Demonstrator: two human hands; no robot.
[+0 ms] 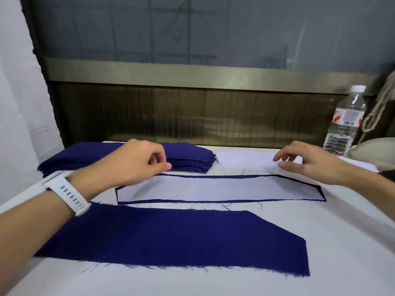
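Left hand (139, 162) curled at navy stack (192, 155), any pinch impossible to tell, right hand (310, 162) loosely spread over white stack (241, 160)

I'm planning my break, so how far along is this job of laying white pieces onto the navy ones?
Done: one white piece lies on a navy piece. In hand: the right hand reaches over the white stack, the left hand is at the navy stack; a bare navy piece waits in front. Left: most of it, judging by both stacks.
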